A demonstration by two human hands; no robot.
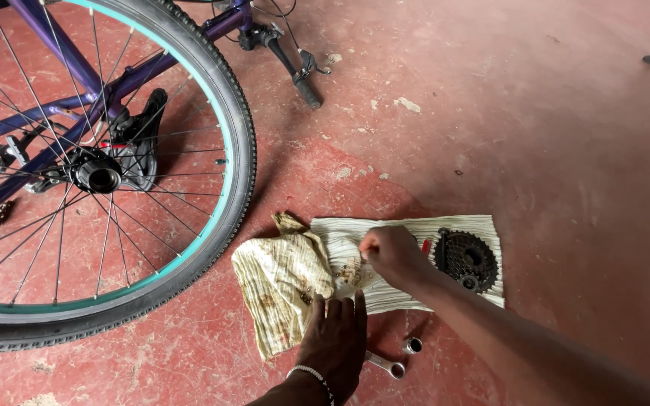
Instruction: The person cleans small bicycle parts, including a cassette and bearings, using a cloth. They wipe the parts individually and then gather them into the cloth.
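Here my left hand [335, 340] lies flat, palm down, on the lower edge of the striped rag [295, 278] that is spread on the red floor [551, 135]. Its fingers are straight and close together, pointing away from me, and it grips nothing; a beaded bracelet [311, 374] sits at the wrist. My right arm reaches in from the lower right, crossing over the cloth, and my right hand [393, 254] is curled with the knuckles up and the fingertips pinched down on the stained middle of the rag. I cannot tell whether it holds some small part or only the fabric. Something small and red [426, 245] shows just behind that hand.

The dark sprocket cluster [466, 259] rests on the right end of the rag, just beside my right wrist. On the bare floor near my left hand lie a ring spanner [385, 365] and a small metal socket [412, 345].

To the left stands the bicycle wheel [231, 143], with a teal rim and knobby tyre, its hub [98, 174] bare, held in a purple frame [54, 45].
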